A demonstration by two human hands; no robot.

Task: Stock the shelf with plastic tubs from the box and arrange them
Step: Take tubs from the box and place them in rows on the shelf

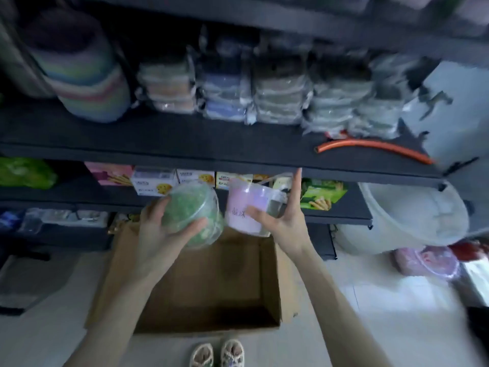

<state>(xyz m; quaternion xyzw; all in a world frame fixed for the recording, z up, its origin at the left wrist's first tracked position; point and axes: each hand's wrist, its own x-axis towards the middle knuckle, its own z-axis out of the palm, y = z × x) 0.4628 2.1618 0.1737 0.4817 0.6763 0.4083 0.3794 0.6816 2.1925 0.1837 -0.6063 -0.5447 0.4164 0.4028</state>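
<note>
The left hand (161, 229) grips a clear tub of green pieces (195, 215) and the right hand (280, 221) wraps a lilac tub (246, 210), both held above the cardboard box (211, 287), which looks empty, so these seem the last to shelve. On the black shelf (211, 144) bare board remains in front of the wrapped stacks; the lilac tub's handwritten label is too blurred to read

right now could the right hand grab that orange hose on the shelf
Probably not as things stand: the right hand is already gripping the purple tub, so it has no free fingers. The orange hose lies open near the shelf front edge with nothing over it, so the path looks clear once the tub is put down.
</note>
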